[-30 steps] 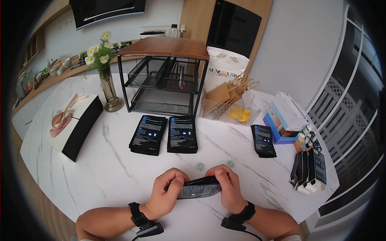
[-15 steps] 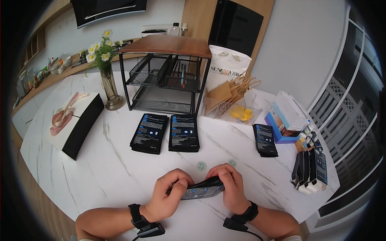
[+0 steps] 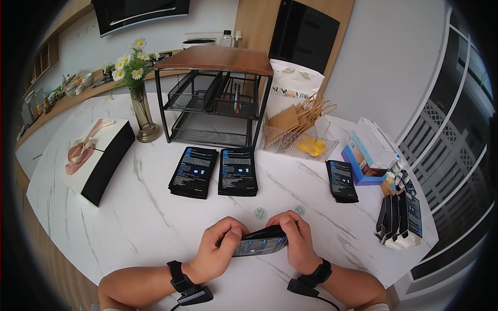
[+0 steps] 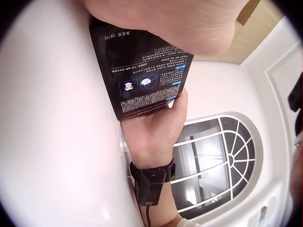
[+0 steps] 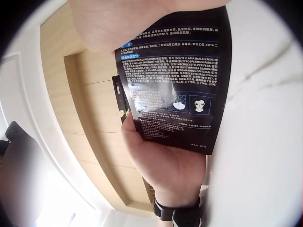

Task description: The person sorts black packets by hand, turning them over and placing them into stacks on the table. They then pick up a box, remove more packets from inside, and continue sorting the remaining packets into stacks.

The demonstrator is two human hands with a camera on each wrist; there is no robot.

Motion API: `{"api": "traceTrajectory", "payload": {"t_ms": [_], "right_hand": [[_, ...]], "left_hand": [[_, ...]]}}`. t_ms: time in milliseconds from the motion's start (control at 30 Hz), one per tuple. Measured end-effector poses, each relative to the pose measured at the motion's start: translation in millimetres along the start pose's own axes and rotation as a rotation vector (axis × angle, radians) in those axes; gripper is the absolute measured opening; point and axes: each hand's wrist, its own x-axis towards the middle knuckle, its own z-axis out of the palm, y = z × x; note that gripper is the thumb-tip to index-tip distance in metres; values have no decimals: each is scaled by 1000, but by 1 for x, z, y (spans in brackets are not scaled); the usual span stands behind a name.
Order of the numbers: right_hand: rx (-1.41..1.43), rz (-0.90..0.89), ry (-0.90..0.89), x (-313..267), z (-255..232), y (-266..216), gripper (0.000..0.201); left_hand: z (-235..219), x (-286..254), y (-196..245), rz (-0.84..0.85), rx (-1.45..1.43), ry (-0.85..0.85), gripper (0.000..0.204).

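Note:
Between both hands, low over the table's near side, is a stack of black printed foil sachets (image 3: 262, 246) with white and blue text. At one end the left hand (image 3: 218, 249) grips it, thumb on the near face; the right hand (image 3: 300, 243) grips the other end likewise. In the left wrist view the sachet (image 4: 147, 71) shows small printed pictures, and in the right wrist view the printed face (image 5: 175, 85) catches a glare. Farther back lie two stacks of the same sachets, left (image 3: 193, 173) and right (image 3: 237, 172), side by side. A third stack (image 3: 342, 181) lies at the right.
Black open cartons (image 3: 399, 220) stand at the right edge beside stacked boxes (image 3: 371, 147). Behind are a wood-topped mesh organizer (image 3: 212, 59), a clear bin (image 3: 298, 145) with paper bags, and a flower vase (image 3: 143, 116). A ribboned box (image 3: 98, 160) stands left; two round stickers (image 3: 260, 213) lie ahead.
Both hands keep their grip on the sachets. Their tilt and the gap along their top edge vary slightly, and the head view has shifted a little. The other stacks stay put.

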Motion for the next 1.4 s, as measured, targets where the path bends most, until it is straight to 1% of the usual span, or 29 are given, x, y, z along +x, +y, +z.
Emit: {"api": "traceTrajectory", "payload": {"t_ms": [367, 433, 467, 533, 567, 600, 667, 700, 733, 800, 833, 867, 933, 967, 1000, 1067, 1100, 1133, 1167, 1200, 1233, 1267, 1333, 1367, 1400], "right_hand": [[-33, 3, -24, 3, -3, 0, 39], [-64, -88, -28, 6, -4, 2, 42], [-63, -94, -26, 7, -6, -2, 42], [-51, -208, -21, 13, -11, -15, 43], [-57, -219, -24, 13, -14, -20, 43], [-65, -250, -39, 13, -16, -25, 36], [-91, -313, -83, 13, -23, -35, 27], [-215, -342, -143, 15, -29, -33, 34], [-232, -350, -162, 15, -31, -40, 34], [-518, -379, -369, 11, -31, -57, 44], [-504, -281, -400, 11, -33, -57, 53], [-516, -291, -408, 12, -36, -57, 53], [-481, -113, -439, 15, -42, -51, 55], [-426, -90, -458, 18, -45, -45, 58], [-436, -102, -466, 22, -46, -37, 58], [-361, -7, -447, 27, -48, -20, 54], [-140, 126, -399, 27, -47, -8, 42], [-149, 110, -401, 29, -50, -1, 42], [-159, 48, -347, 30, -51, 2, 38], [-166, -11, -294, 33, -52, 2, 34], [-259, -102, -273, 34, -56, -1, 27], [-260, -109, -276, 32, -58, -14, 27], [-490, -279, -341, 21, -57, -54, 21], [-539, -284, -373, 11, -51, -79, 21], [-536, -277, -362, 3, -47, -95, 21]], "left_hand": [[-1, 0, -2, -8, 3, 3, 26], [-2, 0, -2, -25, 28, -9, 28], [-3, 0, -1, -44, 52, -23, 30], [-3, 0, 0, -52, 64, -27, 30], [-3, 0, 0, -67, 69, -23, 30], [-2, 0, 0, -55, 64, -15, 30], [-2, 1, -1, -26, 91, -14, 30], [-1, 1, -3, -21, 59, -8, 30], [-1, 2, -4, -7, 45, 10, 30], [-1, 3, -6, -27, 31, -14, 29], [-1, 4, -6, -15, 24, -6, 29], [0, 4, -7, -5, 21, -1, 28], [0, 6, -11, 19, 16, 15, 28], [1, 7, -14, 33, 12, 22, 26], [2, 8, -17, 48, 9, 30, 24], [3, 9, -20, 68, 7, 41, 24], [3, 10, -23, 57, 8, 43, 23], [3, 11, -23, 47, 11, 45, 22], [2, 12, -22, 63, 12, 48, 22], [1, 12, -20, -9, -35, -34, 22], [-1, 12, -18, -84, -81, -115, 22], [-3, 14, -16, -77, -79, -112, 22], [-6, 18, -9, -71, -359, -533, 24], [-9, 18, 3, -211, -401, -697, 35], [-9, 12, 14, -219, -401, -708, 35]]}}
